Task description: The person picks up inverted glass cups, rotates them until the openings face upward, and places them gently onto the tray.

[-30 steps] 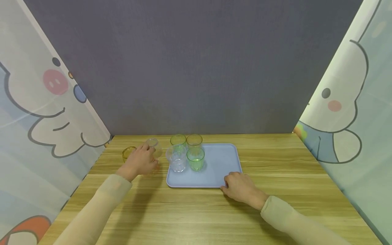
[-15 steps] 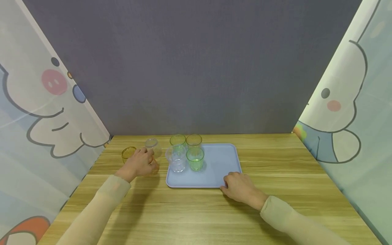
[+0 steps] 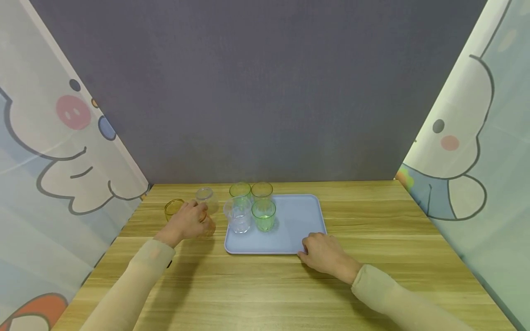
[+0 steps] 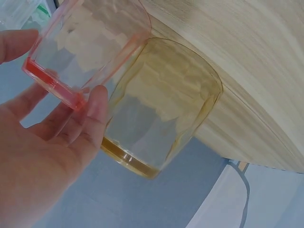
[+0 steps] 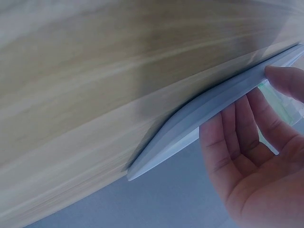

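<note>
My left hand (image 3: 186,223) grips a pink-red glass (image 4: 95,38) near its thick base, thumb on one side and fingers on the other. That glass is upside down; whether its rim touches the table cannot be told. Close beside it an amber glass (image 4: 161,104) stands upside down on the table. A clear glass (image 3: 207,200), also upside down, stands just behind the hand. My right hand (image 3: 325,253) holds the front right rim of the pale blue tray (image 3: 296,220), the thumb (image 5: 285,78) outside and the fingers over the edge.
On the tray's left part stand a clear glass (image 3: 240,219) and a green glass (image 3: 265,218) in front, with another green glass (image 3: 240,189) and a brownish glass (image 3: 262,190) behind. A dark grey panel (image 3: 265,92) closes off the wooden table's (image 3: 256,294) back.
My left hand has moved slightly down and to the left, and its fingers have drawn in on the pink-red glass. My right hand and the tray stay in place.
</note>
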`<state>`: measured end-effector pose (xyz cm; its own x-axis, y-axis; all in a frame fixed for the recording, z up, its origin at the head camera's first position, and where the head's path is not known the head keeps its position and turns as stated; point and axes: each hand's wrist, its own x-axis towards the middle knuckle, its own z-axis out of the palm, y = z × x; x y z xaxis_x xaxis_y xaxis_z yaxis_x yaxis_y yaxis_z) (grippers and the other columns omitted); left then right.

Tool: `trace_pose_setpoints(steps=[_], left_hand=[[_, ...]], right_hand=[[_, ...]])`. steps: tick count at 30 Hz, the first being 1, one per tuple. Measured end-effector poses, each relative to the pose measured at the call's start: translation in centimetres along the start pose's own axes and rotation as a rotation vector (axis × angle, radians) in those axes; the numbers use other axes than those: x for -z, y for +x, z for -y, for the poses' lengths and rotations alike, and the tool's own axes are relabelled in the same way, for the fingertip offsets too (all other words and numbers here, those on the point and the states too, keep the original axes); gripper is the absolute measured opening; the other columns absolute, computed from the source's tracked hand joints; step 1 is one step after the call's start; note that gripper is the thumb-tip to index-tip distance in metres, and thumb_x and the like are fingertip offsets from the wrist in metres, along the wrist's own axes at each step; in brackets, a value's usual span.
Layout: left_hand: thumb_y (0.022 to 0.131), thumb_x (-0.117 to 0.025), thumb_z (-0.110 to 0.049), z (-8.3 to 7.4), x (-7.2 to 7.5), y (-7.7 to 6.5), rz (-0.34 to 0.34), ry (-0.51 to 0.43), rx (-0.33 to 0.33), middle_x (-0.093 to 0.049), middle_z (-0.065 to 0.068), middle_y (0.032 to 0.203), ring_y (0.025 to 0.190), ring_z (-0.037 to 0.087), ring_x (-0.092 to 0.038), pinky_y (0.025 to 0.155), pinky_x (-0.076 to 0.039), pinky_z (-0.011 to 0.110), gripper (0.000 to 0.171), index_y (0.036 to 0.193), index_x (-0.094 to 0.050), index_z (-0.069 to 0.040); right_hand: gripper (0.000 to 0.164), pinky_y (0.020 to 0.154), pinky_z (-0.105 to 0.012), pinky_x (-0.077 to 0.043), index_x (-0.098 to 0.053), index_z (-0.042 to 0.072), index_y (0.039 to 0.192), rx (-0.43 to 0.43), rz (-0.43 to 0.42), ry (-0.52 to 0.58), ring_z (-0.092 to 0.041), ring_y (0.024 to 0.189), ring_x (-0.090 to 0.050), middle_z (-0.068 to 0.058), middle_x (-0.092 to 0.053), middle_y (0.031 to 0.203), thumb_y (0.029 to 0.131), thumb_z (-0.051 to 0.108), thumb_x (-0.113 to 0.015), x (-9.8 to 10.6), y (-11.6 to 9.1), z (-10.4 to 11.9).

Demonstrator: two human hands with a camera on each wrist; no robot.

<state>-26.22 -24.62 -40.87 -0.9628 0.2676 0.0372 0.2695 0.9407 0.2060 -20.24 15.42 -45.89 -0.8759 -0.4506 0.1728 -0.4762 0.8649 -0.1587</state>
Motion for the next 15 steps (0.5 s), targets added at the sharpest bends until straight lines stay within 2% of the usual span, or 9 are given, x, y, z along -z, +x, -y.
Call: trace_pose_setpoints(steps=[9, 15], left_hand=[[0.092, -0.062, -0.025, -0.3, 0.3, -0.8, -0.096, -0.038, -0.046, -0.057, 0.026, 0.124, 0.117, 0.049, -0.05, 0.089, -0.047, 0.062, 0.043, 0.126, -0.062, 0.002], [0.091, -0.066, -0.02, -0.4, 0.6, -1.3, -0.115, -0.108, -0.042, -0.055, 0.029, 0.128, 0.121, 0.052, -0.048, 0.092, -0.045, 0.065, 0.047, 0.131, -0.06, 0.003]], right_hand=[[0.036, 0.046, -0.034, -0.045, -0.055, 0.019, 0.061, -0.007, 0.011, 0.012, -0.012, 0.058, -0.054, 0.007, -0.053, 0.064, 0.086, 0.03, -0.079, 0.1, 0.0, 0.1], [0.037, 0.046, -0.034, -0.045, -0.054, 0.02, 0.061, -0.006, 0.007, 0.01, -0.012, 0.058, -0.053, 0.007, -0.051, 0.064, 0.086, 0.03, -0.079, 0.1, -0.1, 0.1]])
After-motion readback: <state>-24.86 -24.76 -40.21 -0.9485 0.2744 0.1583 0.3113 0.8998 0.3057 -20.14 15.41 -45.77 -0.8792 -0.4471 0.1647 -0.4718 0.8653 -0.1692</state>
